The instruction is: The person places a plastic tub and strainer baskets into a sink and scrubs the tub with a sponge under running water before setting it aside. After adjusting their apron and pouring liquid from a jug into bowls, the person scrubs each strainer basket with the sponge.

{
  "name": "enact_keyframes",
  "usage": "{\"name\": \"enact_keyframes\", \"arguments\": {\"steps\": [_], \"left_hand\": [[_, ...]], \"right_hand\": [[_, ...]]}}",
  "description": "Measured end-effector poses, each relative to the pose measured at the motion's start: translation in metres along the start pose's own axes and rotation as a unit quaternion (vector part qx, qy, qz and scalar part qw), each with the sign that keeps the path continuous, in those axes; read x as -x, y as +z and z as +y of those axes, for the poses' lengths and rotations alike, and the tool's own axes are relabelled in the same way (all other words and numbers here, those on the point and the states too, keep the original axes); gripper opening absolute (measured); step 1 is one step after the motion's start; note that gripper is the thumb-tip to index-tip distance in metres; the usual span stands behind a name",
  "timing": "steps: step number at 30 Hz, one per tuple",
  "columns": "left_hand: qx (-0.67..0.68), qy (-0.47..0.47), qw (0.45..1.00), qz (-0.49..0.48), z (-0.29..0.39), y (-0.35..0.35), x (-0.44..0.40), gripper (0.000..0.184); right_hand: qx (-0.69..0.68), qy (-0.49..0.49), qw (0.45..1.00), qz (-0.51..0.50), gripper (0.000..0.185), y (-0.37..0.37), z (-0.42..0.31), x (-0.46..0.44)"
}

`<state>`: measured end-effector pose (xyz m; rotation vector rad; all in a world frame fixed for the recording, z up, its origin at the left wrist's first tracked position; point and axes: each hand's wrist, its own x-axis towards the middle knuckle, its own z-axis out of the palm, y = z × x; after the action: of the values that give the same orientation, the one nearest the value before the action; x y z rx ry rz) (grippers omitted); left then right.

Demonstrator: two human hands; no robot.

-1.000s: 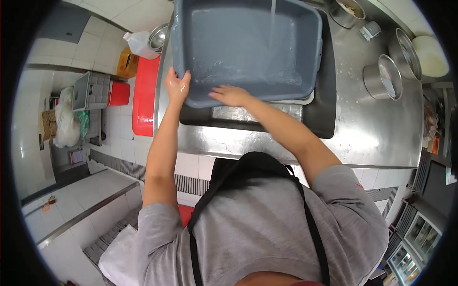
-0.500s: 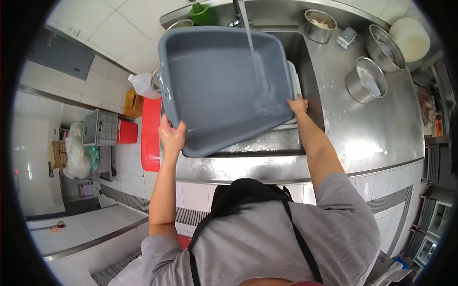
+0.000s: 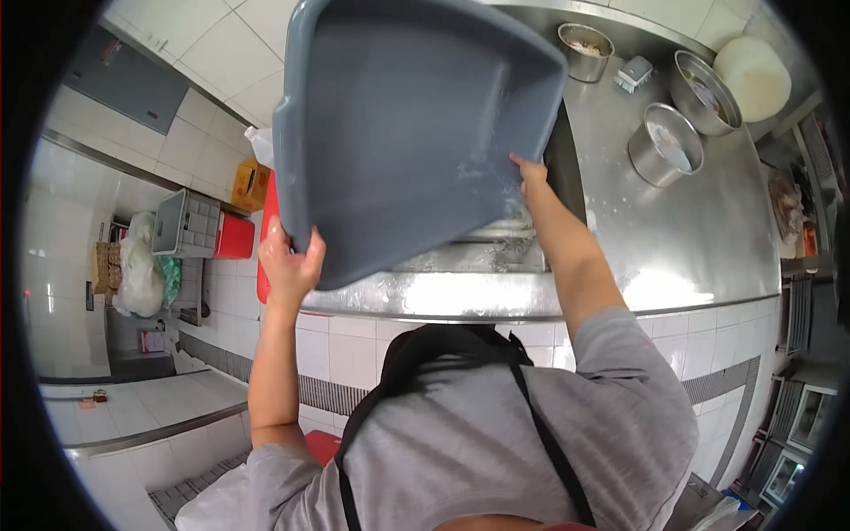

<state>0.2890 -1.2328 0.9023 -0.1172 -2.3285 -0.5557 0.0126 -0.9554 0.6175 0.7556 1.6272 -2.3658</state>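
A large grey plastic tub [image 3: 398,133] is tilted up over the metal sink [image 3: 496,257], its open side toward me. My left hand [image 3: 290,261] is closed on the tub's near left rim, thumb on the inside. On the right side, my right hand [image 3: 529,173] grips the rim near the lower corner. Water runs off that lower right corner and splashes into the sink. The tub hides the faucet and most of the basin.
Metal pots [image 3: 666,144] with contents, a scrub brush [image 3: 634,74] and a whitish round container [image 3: 753,78] stand on the steel counter [image 3: 646,239] to the right. Red plastic [image 3: 266,239] shows left of the sink; a grey crate [image 3: 186,226] stands farther left.
Both hands have raised and tipped the tub, its far edge coming up toward the camera. Water that lay in its right corner now pours out. The faucet is now hidden.
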Motion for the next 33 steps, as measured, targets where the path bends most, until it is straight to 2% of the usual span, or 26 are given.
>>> {"name": "enact_keyframes", "arguments": {"steps": [2, 3, 5, 6, 10, 12, 14, 15, 16, 17, 19, 22, 24, 25, 26, 27, 29, 30, 31, 32, 33], "left_hand": [[0.001, -0.005, 1.0, -0.018, -0.012, -0.004, -0.001, 0.02], [0.003, 0.025, 1.0, 0.003, -0.018, -0.003, -0.004, 0.02], [-0.012, 0.091, 0.995, 0.039, -0.038, -0.004, -0.01, 0.021], [-0.006, 0.097, 0.995, 0.038, -0.045, -0.007, -0.016, 0.021], [-0.028, 0.146, 0.985, 0.085, -0.067, -0.017, -0.032, 0.023], [-0.031, 0.216, 0.971, 0.097, -0.076, -0.023, -0.039, 0.025], [-0.034, 0.229, 0.967, 0.104, -0.08, -0.033, -0.043, 0.025], [-0.023, 0.266, 0.957, 0.111, -0.08, -0.039, -0.045, 0.024], [-0.016, 0.3, 0.947, 0.118, -0.081, -0.046, -0.046, 0.023], [-0.017, 0.296, 0.947, 0.12, -0.084, -0.054, -0.047, 0.023], [-0.014, 0.34, 0.929, 0.143, -0.09, -0.068, -0.055, 0.025], [0.042, 0.343, 0.922, 0.176, -0.099, -0.089, -0.059, 0.027], [0.05, 0.309, 0.931, 0.187, -0.116, -0.103, -0.056, 0.026], [0.07, 0.281, 0.938, 0.19, -0.125, -0.11, -0.055, 0.024], [0.06, 0.274, 0.939, 0.201, -0.131, -0.116, -0.054, 0.024], [0.099, 0.227, 0.953, 0.171, -0.138, -0.121, -0.052, 0.021], [0.151, 0.111, 0.978, 0.097, -0.157, -0.14, -0.039, 0.014], [0.146, 0.099, 0.979, 0.099, -0.173, -0.147, -0.029, 0.014], [0.148, 0.126, 0.975, 0.109, -0.194, -0.155, -0.02, 0.013], [0.151, 0.155, 0.969, 0.119, -0.213, -0.164, -0.01, 0.012], [0.12, 0.164, 0.97, 0.136, -0.23, -0.177, -0.001, 0.009]], "right_hand": [[-0.047, 0.094, 0.994, -0.003, 0.071, -0.011, 0.016, -0.05], [-0.053, 0.092, 0.994, 0.004, 0.071, -0.011, 0.001, -0.027], [-0.048, 0.103, 0.988, 0.105, 0.076, 0.0, -0.054, 0.047], [-0.054, 0.1, 0.987, 0.111, 0.076, -0.001, -0.059, 0.053], [-0.037, 0.112, 0.988, 0.101, 0.072, -0.004, -0.068, 0.067], [-0.031, 0.125, 0.988, 0.089, 0.067, -0.005, -0.061, 0.08], [-0.08, 0.134, 0.987, 0.045, 0.068, -0.004, -0.054, 0.101], [-0.078, 0.129, 0.987, 0.047, 0.068, -0.004, -0.047, 0.104], [-0.097, 0.063, 0.993, 0.006, 0.066, -0.006, -0.036, 0.104], [-0.114, -0.003, 0.993, -0.037, 0.065, -0.007, -0.027, 0.104], [-0.123, -0.02, 0.991, -0.039, 0.063, 0.0, -0.03, 0.112], [-0.137, -0.08, 0.985, -0.065, 0.063, 0.01, -0.027, 0.122], [-0.155, -0.233, 0.957, -0.071, 0.067, 0.021, -0.003, 0.099], [-0.147, -0.235, 0.957, -0.086, 0.067, 0.038, -0.005, 0.121], [-0.207, -0.209, 0.951, -0.096, 0.067, 0.05, -0.006, 0.157], [-0.265, -0.178, 0.942, -0.103, 0.066, 0.065, -0.006, 0.179], [-0.274, -0.179, 0.937, -0.125, 0.067, 0.098, 0.008, 0.187], [-0.292, -0.181, 0.93, -0.133, 0.067, 0.109, 0.022, 0.189], [-0.287, -0.17, 0.927, -0.169, 0.064, 0.121, 0.031, 0.178], [-0.211, -0.18, 0.94, -0.196, 0.069, 0.133, 0.038, 0.167], [-0.165, -0.123, 0.961, -0.185, 0.072, 0.152, 0.034, 0.187]]}}
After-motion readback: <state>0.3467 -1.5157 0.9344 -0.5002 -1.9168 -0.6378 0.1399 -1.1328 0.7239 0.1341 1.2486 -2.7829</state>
